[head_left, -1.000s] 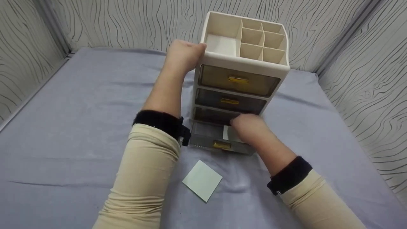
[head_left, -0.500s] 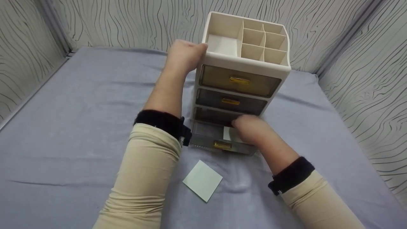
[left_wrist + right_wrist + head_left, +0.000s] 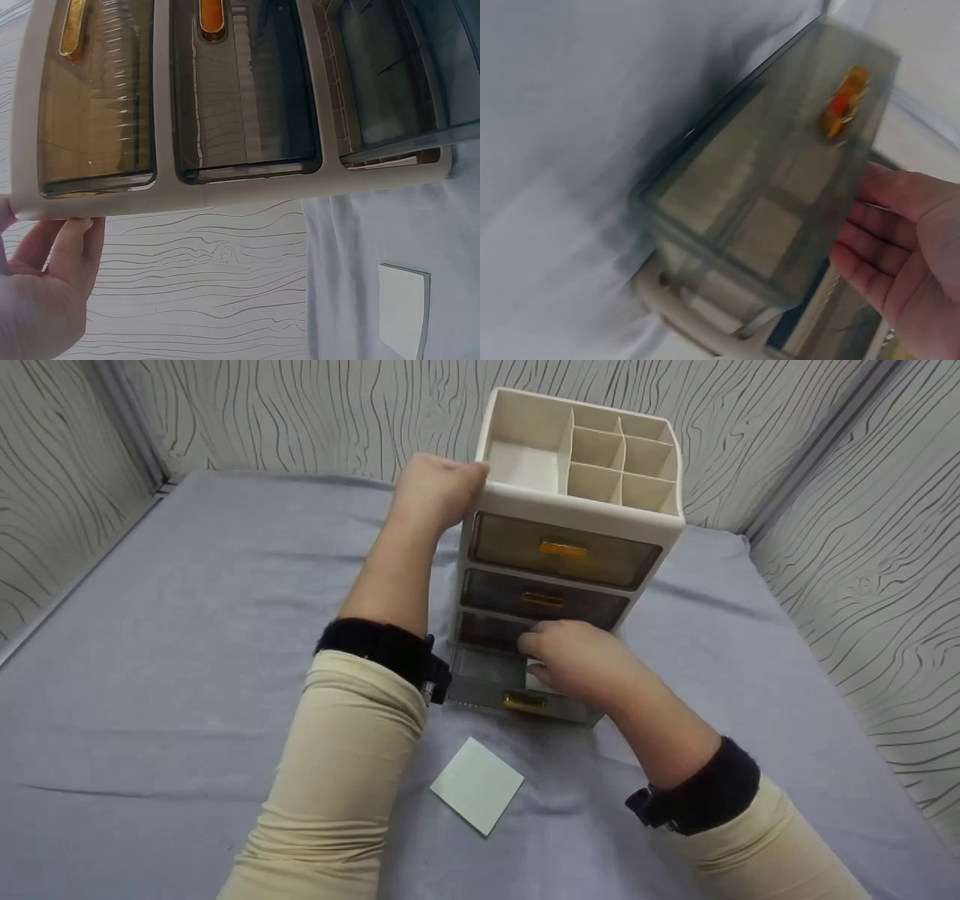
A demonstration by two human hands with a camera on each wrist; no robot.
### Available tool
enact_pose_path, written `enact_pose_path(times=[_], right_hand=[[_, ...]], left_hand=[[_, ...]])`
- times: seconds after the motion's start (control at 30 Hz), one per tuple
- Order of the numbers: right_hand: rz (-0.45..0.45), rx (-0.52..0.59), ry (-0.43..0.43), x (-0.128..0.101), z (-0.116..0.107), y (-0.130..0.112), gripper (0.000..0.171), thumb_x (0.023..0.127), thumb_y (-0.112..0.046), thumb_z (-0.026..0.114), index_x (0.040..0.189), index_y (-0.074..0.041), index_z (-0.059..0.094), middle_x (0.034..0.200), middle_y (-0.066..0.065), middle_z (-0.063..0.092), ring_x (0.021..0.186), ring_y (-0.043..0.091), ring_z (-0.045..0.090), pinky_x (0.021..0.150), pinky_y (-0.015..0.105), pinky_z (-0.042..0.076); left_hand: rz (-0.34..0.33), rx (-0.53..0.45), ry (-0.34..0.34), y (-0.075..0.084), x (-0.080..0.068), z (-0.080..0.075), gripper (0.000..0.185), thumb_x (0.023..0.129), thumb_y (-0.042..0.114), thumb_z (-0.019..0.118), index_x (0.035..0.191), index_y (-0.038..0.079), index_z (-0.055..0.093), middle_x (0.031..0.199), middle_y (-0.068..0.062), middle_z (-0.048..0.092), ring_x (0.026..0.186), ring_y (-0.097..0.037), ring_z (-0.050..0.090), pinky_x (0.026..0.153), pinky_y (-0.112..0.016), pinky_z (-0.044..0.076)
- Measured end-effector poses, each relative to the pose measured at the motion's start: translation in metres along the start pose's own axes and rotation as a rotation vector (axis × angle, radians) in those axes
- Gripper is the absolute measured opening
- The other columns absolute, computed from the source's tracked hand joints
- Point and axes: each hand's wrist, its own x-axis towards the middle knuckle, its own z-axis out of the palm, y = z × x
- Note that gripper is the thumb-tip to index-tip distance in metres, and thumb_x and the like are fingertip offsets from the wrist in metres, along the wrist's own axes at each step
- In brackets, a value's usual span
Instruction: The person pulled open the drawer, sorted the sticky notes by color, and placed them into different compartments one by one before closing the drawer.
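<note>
Now right hand (image 3: 577, 660), fingers relaxed, has lifted over bottom drawer (image 3: 491, 682); left hand (image 3: 435, 491) grips organizer (image 3: 577, 510).

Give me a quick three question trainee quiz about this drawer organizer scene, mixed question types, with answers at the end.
1. True or false: the bottom drawer of the organizer is pulled out.
2. Which hand steadies the organizer's top corner? A. left hand B. right hand
3. Fill in: on the cloth in front of the organizer lies a pale square ____.

Key: 1 true; 2 A; 3 sheet of paper.
</note>
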Motion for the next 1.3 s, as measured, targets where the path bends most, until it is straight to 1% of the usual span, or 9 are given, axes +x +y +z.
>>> enact_pose_path(times=[0.13,0.2,0.27,0.37,0.57,0.77,0.87,1.07,1.3], right_hand=[[-0.058,0.015,0.059,-0.004,-0.004,-0.013,0.007,0.081,-0.014,0.065,0.085,-0.012,0.059,0.077,0.001,0.053,0.073,0.021,0.055,0.069,0.038,0.047],[-0.081,0.039,0.079,-0.007,-0.004,-0.021,0.01,0.08,-0.017,0.066,0.08,-0.013,0.057,0.073,-0.001,0.051,0.069,0.019,0.053,0.066,0.036,0.047],[-0.099,0.078,0.075,-0.01,-0.003,-0.028,0.013,0.079,-0.019,0.066,0.075,-0.014,0.054,0.069,-0.003,0.048,0.064,0.016,0.05,0.061,0.034,0.045],[-0.096,0.14,0.022,-0.012,0.0,-0.041,0.02,0.08,-0.024,0.065,0.068,-0.016,0.051,0.063,-0.006,0.044,0.057,0.012,0.044,0.054,0.031,0.04],[0.009,0.217,-0.153,-0.015,0.015,-0.064,0.029,0.081,-0.037,0.065,0.066,-0.015,0.052,0.057,-0.006,0.047,0.053,0.013,0.044,0.05,0.031,0.039],[0.103,0.213,-0.184,-0.018,0.035,-0.078,0.046,0.073,-0.055,0.066,0.061,-0.016,0.044,0.056,-0.005,0.043,0.052,0.015,0.043,0.051,0.033,0.039],[0.139,0.212,-0.183,-0.018,0.043,-0.083,0.052,0.065,-0.063,0.067,0.066,-0.015,0.048,0.06,-0.004,0.047,0.054,0.016,0.047,0.051,0.034,0.042],[0.176,0.178,-0.237,-0.017,0.05,-0.093,0.071,0.055,-0.064,0.073,0.093,-0.006,0.056,0.079,0.004,0.055,0.07,0.021,0.056,0.06,0.036,0.047],[0.211,0.162,-0.247,-0.016,0.051,-0.098,0.076,0.052,-0.063,0.076,0.096,-0.005,0.055,0.082,0.006,0.057,0.073,0.023,0.058,0.061,0.037,0.048]], left_hand=[[-0.008,0.004,-0.008,0.0,0.0,0.0,0.032,0.089,0.04,0.054,0.086,0.01,0.067,0.104,0.0,0.062,0.099,-0.013,0.052,0.085,-0.029,0.04],[-0.012,0.005,-0.011,0.0,0.001,0.0,0.031,0.089,0.04,0.054,0.087,0.011,0.067,0.105,0.0,0.061,0.1,-0.013,0.051,0.086,-0.029,0.04],[-0.013,0.007,-0.012,0.0,0.001,0.0,0.032,0.089,0.04,0.054,0.086,0.011,0.066,0.104,0.0,0.061,0.099,-0.013,0.051,0.085,-0.029,0.04],[-0.015,0.007,-0.013,0.001,0.001,0.0,0.032,0.089,0.041,0.054,0.081,0.012,0.064,0.101,0.0,0.061,0.097,-0.013,0.052,0.082,-0.028,0.041],[-0.011,-0.009,-0.009,0.0,0.0,0.0,0.031,0.089,0.04,0.055,0.081,0.011,0.065,0.099,0.0,0.062,0.095,-0.013,0.052,0.082,-0.029,0.041],[0.004,0.013,-0.001,0.0,-0.001,0.001,0.032,0.089,0.04,0.054,0.081,0.011,0.065,0.1,-0.001,0.062,0.096,-0.014,0.052,0.082,-0.029,0.041],[0.007,0.017,0.002,0.0,-0.001,0.001,0.032,0.089,0.04,0.054,0.084,0.011,0.066,0.1,-0.001,0.063,0.096,-0.014,0.053,0.083,-0.029,0.041],[0.012,-0.001,0.01,0.0,-0.001,0.001,0.031,0.089,0.039,0.055,0.086,0.01,0.066,0.1,-0.002,0.062,0.096,-0.014,0.053,0.083,-0.03,0.042],[0.001,-0.006,0.011,0.0,-0.002,0.002,0.031,0.089,0.039,0.055,0.079,0.011,0.063,0.101,-0.001,0.062,0.097,-0.014,0.053,0.084,-0.03,0.041]])
